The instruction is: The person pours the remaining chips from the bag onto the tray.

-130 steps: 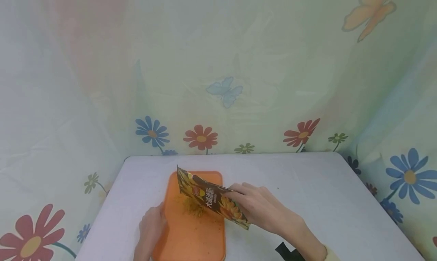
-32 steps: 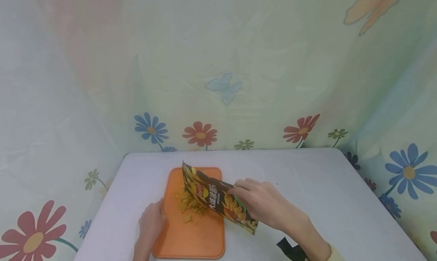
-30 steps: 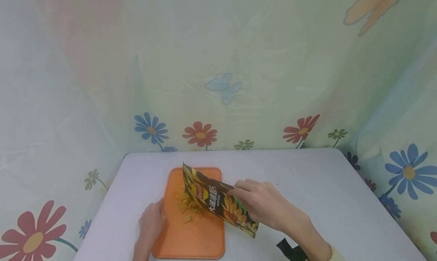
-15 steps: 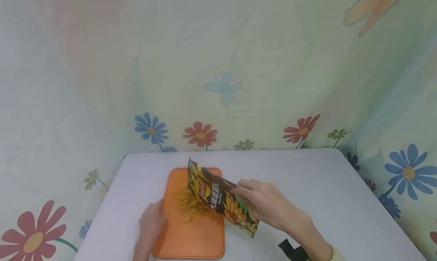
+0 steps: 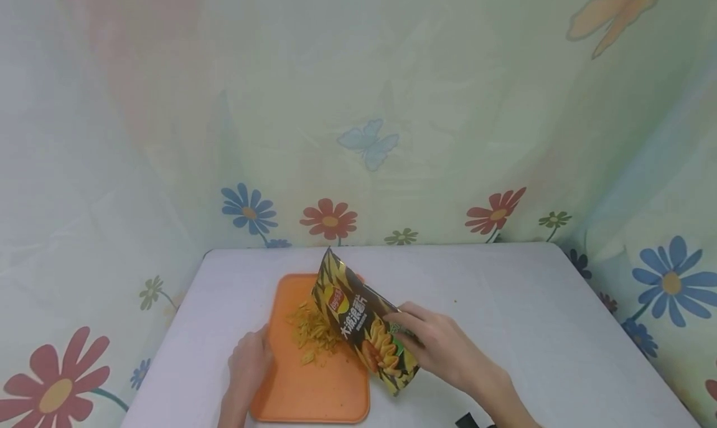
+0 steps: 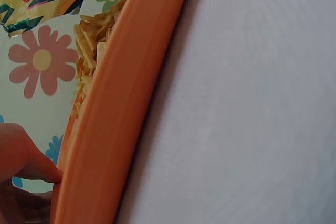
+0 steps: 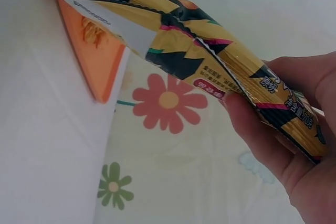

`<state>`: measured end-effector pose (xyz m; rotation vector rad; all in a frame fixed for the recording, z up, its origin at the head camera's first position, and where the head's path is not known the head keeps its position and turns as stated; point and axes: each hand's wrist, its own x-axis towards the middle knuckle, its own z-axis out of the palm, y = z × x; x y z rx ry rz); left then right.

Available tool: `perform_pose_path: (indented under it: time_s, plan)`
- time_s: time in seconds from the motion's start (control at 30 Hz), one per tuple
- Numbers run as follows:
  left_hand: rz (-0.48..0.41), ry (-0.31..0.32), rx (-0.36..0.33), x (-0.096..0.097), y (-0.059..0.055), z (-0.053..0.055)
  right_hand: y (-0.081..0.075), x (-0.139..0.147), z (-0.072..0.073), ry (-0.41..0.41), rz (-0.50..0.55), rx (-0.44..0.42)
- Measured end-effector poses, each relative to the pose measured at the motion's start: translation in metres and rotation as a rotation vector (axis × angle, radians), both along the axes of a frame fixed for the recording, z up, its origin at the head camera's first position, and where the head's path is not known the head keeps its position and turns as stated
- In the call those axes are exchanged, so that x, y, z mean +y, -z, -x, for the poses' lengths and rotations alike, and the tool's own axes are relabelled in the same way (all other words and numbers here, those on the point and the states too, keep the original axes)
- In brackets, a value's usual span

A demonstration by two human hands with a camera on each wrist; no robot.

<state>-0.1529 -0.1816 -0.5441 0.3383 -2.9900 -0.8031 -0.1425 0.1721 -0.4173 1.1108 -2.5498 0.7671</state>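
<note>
My right hand [image 5: 434, 338] grips a brown and yellow potato chip bag [image 5: 358, 322] near its lower right end. The bag leans over the right side of an orange tray [image 5: 310, 394], its upper left end beside a heap of yellow chips [image 5: 310, 331]. In the right wrist view the thumb presses one face of the bag [image 7: 210, 45] and fingers lie behind the other. At the tray's left edge, my left hand [image 5: 248, 359] holds the rim. The left wrist view has its fingertips right at the tray wall [image 6: 121, 93].
A white-covered table [image 5: 487, 303] carries the tray. Floral cloth walls [image 5: 448, 104] stand behind it and on both sides. Beneath the right wrist, a small black piece [image 5: 467, 421] shows at the bottom edge.
The bag has shifted right and tipped more steeply, its far end higher and its front turned more into view. The chip heap has grown since the oldest frame. The left hand stays at the rim.
</note>
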Motion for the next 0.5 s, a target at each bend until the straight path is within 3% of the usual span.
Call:
perform_pose_path:
  time_s: [0.17,0.5]
  plan:
    - [0.0,0.003,0.011,-0.001,0.0,0.0,0.009,0.002,-0.002,0.036,0.07,0.063]
    - [0.023,0.017,0.034,-0.001,-0.002,0.0,0.022,0.013,-0.006,0.186,0.13,0.16]
